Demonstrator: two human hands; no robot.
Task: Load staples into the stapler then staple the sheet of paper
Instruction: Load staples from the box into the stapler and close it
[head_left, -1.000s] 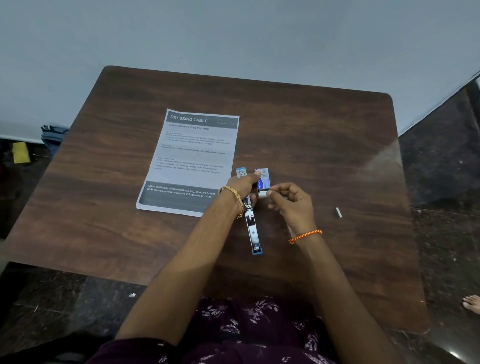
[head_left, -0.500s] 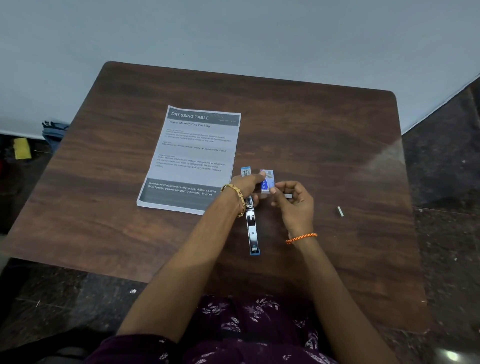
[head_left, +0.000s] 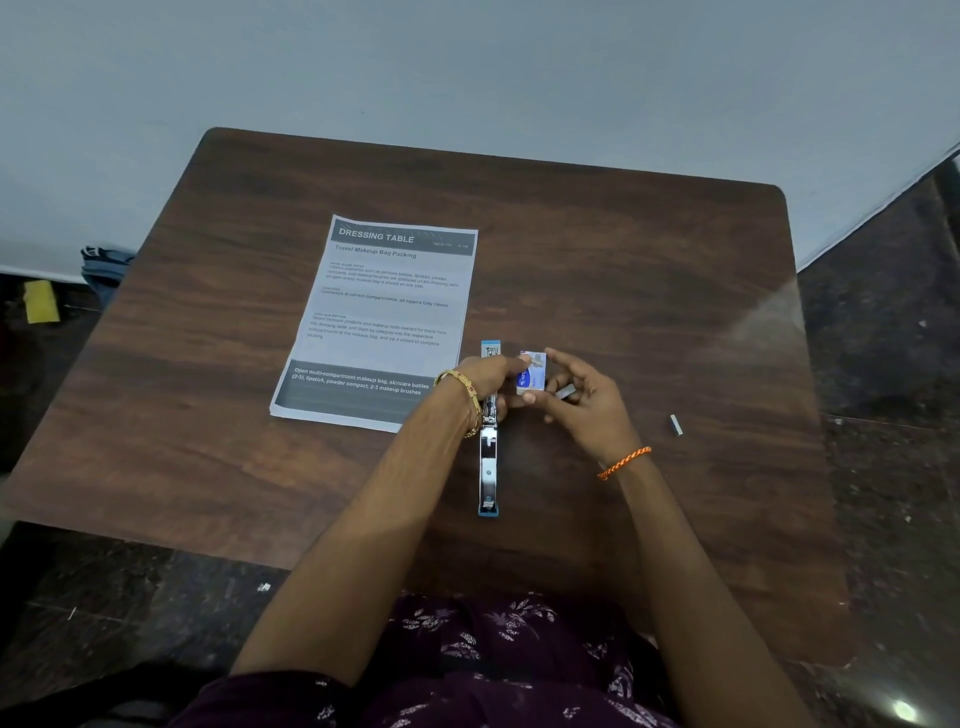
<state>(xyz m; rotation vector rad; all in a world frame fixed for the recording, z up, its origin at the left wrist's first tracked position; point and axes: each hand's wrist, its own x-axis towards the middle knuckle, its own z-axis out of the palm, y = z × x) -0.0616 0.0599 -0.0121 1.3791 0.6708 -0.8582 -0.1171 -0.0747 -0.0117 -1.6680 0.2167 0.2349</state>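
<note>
A blue and silver stapler lies opened flat on the brown table, its metal channel facing up. My left hand rests over its middle and pinches a small blue staple box between thumb and fingers. Just right of the box, my right hand holds a grey strip of staples in its fingertips. The printed sheet of paper lies flat to the left of both hands.
A loose short staple strip lies on the table to the right of my right hand. A pale wall stands behind the table. Dark stone floor surrounds it, with a yellow object and blue cloth at the far left.
My right hand has drawn slightly right, away from the staple box, and the grey staple strip now shows in its fingers. The left hand, box and stapler stay in place.
</note>
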